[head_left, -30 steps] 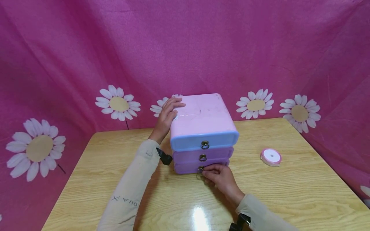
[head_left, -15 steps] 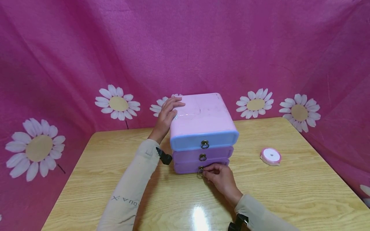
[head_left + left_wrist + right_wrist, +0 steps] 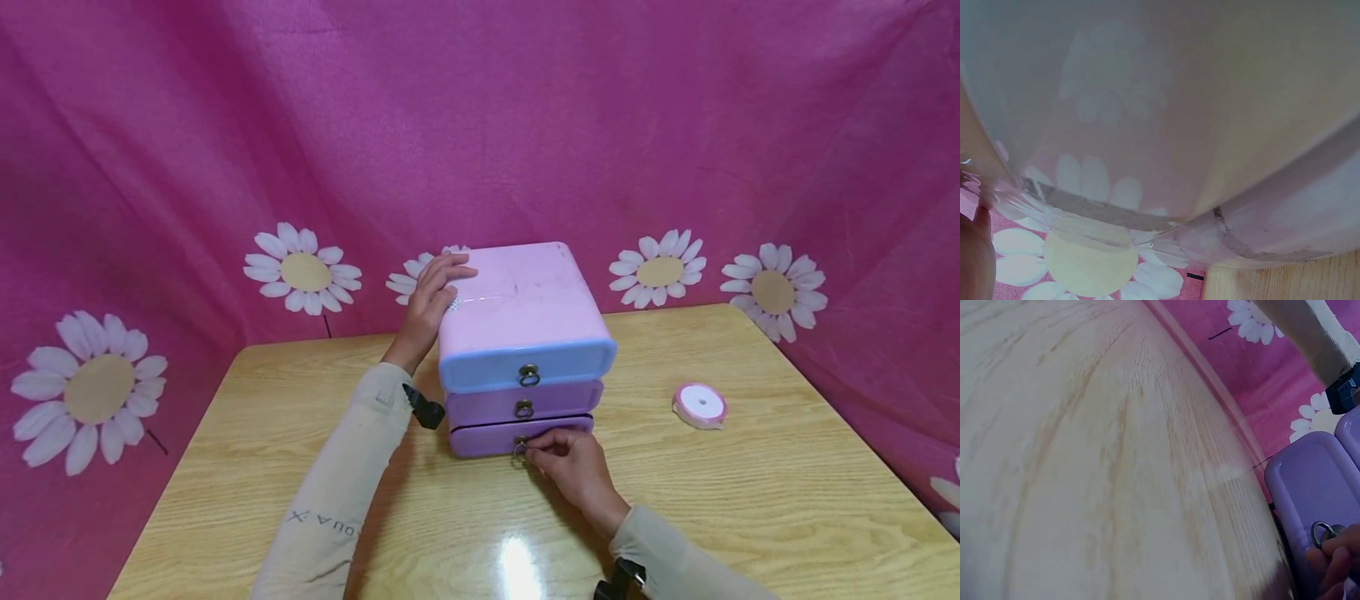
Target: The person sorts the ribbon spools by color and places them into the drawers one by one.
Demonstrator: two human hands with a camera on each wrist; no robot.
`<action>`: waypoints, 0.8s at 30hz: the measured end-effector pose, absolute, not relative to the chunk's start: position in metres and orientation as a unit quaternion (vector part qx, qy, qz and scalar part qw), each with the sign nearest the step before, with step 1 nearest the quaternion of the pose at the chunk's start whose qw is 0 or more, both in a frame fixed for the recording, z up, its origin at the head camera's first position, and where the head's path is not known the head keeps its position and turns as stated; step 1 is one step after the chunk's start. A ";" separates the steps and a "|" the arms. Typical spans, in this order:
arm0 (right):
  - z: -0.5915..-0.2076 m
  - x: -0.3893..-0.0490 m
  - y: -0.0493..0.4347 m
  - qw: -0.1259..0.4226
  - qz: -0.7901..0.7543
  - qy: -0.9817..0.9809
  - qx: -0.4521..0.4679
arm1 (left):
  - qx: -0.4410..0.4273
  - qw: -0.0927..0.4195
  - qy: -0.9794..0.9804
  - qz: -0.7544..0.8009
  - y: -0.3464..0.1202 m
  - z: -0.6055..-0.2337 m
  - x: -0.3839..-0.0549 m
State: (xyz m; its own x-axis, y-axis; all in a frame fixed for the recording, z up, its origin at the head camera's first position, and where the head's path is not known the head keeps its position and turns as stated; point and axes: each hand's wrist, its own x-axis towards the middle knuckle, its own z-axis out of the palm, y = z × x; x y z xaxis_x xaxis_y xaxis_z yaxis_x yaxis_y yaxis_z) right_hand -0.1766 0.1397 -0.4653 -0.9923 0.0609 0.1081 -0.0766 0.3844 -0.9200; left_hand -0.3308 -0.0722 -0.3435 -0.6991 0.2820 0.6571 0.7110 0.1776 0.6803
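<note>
A small drawer box (image 3: 525, 304) with a pink top stands on the table, its top drawer front blue and the lower two purple. My left hand (image 3: 429, 304) rests on its upper left edge, fingers stretched over the top. With thumb and fingertips, my right hand (image 3: 576, 468) pinches the ring pull (image 3: 520, 451) of the bottom drawer (image 3: 483, 440). That drawer sticks out slightly, a dark gap showing along its upper edge. In the right wrist view the metal ring (image 3: 1317, 532) lies at the fingertips. The box's glossy side (image 3: 1116, 81) fills most of the left wrist view.
A ribbon roll (image 3: 701, 403) with a white face and pink rim lies to the right on the wooden table (image 3: 300, 433). Behind the table hangs a magenta cloth (image 3: 487, 125) printed with daisies. Ring pulls hang on the upper drawers, such as the blue one (image 3: 570, 362).
The bottom drawer has come forward a little, and a dark gap now shows above its front. My right hand keeps its pinch on the ring; the left hand stays in place.
</note>
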 end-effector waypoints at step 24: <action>-0.460 -0.153 0.141 0.032 0.560 -0.827 -0.027 | -0.355 0.212 -0.727 -0.548 -0.073 -0.346 -0.334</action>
